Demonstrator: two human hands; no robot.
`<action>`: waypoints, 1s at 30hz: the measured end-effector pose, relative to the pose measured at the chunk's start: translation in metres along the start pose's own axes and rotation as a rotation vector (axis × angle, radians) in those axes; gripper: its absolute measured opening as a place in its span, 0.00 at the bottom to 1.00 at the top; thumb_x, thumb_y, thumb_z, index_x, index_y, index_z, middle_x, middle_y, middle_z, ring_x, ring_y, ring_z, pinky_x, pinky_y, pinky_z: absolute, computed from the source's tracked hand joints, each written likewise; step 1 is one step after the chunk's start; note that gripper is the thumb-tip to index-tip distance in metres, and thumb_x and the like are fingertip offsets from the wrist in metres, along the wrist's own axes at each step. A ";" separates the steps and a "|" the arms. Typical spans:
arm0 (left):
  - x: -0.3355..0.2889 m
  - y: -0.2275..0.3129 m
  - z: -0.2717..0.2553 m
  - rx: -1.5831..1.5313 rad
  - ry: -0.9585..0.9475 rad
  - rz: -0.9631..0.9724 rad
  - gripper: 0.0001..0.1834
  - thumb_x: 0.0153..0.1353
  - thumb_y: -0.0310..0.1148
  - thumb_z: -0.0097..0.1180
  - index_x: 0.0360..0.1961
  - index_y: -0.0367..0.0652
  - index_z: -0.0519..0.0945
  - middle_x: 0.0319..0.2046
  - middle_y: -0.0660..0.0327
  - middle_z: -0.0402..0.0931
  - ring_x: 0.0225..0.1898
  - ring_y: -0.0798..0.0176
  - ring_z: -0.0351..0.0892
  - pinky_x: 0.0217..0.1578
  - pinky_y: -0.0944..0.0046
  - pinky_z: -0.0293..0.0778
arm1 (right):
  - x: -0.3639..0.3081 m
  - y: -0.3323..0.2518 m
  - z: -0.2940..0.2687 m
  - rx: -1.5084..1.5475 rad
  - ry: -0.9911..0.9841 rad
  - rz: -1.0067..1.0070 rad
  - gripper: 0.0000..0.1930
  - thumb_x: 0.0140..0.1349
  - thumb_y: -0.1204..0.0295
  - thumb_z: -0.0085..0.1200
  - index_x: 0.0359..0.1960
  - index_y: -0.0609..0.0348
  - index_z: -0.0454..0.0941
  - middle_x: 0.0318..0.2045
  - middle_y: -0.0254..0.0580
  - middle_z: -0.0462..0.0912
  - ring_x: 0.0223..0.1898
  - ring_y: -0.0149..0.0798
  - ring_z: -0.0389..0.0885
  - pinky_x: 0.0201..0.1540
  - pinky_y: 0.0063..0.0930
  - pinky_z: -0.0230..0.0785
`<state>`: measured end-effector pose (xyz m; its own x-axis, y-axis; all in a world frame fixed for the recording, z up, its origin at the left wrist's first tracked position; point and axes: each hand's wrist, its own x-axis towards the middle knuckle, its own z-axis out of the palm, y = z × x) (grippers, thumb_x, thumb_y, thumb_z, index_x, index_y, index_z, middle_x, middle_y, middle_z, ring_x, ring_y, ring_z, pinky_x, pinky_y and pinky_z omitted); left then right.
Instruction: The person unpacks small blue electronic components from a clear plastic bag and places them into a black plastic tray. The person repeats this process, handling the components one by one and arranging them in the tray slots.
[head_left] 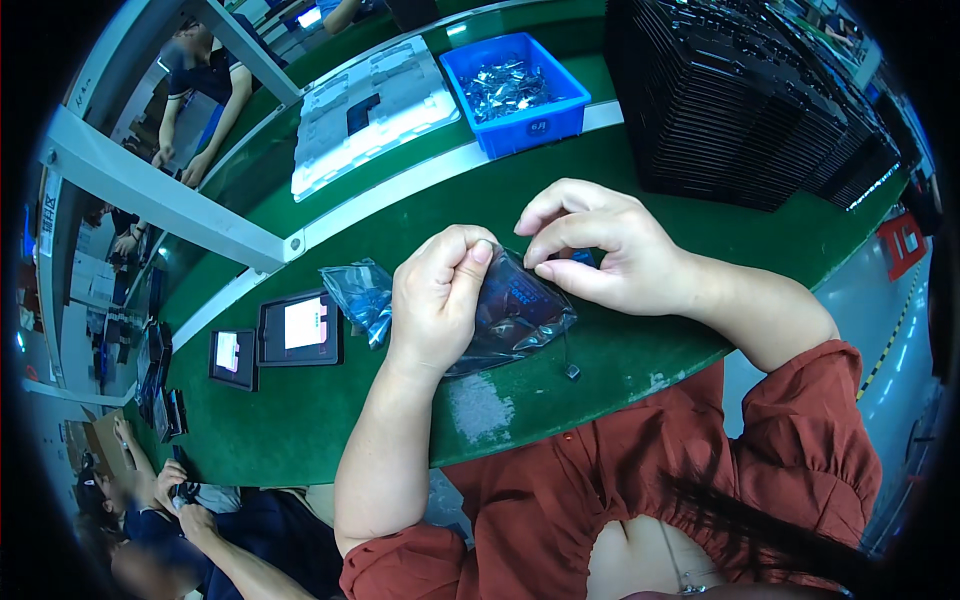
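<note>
Rust-red cloth of the wearer's shirt (590, 480) filled the lower edge, with dark strands of hair (750, 520) across it. Above it, both bare hands met over the green table (300, 430). The left hand (440, 285) was closed, its thumb pressed against the bent forefinger, pinching the top edge of a see-through, dark-tinted plastic bag (520, 315). That bag lay on the table between the hands and below them, crumpled and shiny; its contents were too dim to make out. The right hand (605, 250) was loosely curled at the bag's upper right, forefinger arched away from the thumb; whether its thumb and middle finger gripped the plastic, I could not tell.

Just beside the bag's lower right edge sat a small square piece (572, 372). Left of the left hand lay another crumpled plastic bag (362, 295), bluish. Next came a black tray (273, 330) with a white card (306, 323) in it, and a smaller black tray (233, 380) beside that.

Farther off stood a blue bin (535, 130) of small metal parts (510, 88), with a pale molded tray (405, 85) to its left and a tall stack of black trays (700, 110) to its right. Co-workers were at the left, one near the lower corner (270, 540), another beyond the metal frame (160, 185).
</note>
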<state>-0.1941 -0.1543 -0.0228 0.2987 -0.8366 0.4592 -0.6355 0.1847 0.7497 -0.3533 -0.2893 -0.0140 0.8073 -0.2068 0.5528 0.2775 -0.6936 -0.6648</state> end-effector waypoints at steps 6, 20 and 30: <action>-0.002 0.004 0.001 0.072 0.001 0.089 0.08 0.63 0.29 0.50 0.32 0.36 0.78 0.26 0.58 0.77 0.27 0.65 0.75 0.30 0.67 0.69 | -0.002 0.006 0.004 -0.129 -0.084 0.035 0.05 0.52 0.75 0.56 0.30 0.60 0.82 0.38 0.42 0.79 0.38 0.41 0.79 0.39 0.31 0.73; -0.004 -0.001 0.016 0.093 -0.029 0.096 0.06 0.63 0.28 0.50 0.33 0.37 0.77 0.27 0.54 0.77 0.27 0.55 0.78 0.28 0.62 0.72 | -0.007 0.012 0.006 0.039 -0.302 0.186 0.07 0.52 0.72 0.62 0.26 0.64 0.81 0.36 0.45 0.80 0.33 0.39 0.79 0.36 0.29 0.70; -0.001 0.002 0.008 0.161 -0.058 -0.075 0.13 0.66 0.36 0.48 0.44 0.40 0.78 0.32 0.53 0.80 0.31 0.55 0.81 0.33 0.62 0.74 | 0.005 0.029 -0.014 0.396 0.195 0.493 0.14 0.63 0.62 0.55 0.28 0.60 0.80 0.22 0.28 0.76 0.24 0.23 0.73 0.28 0.19 0.68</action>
<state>-0.2016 -0.1573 -0.0258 0.3110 -0.8739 0.3736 -0.7205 0.0396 0.6923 -0.3488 -0.3203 -0.0230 0.7901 -0.5821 0.1920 0.0999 -0.1867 -0.9773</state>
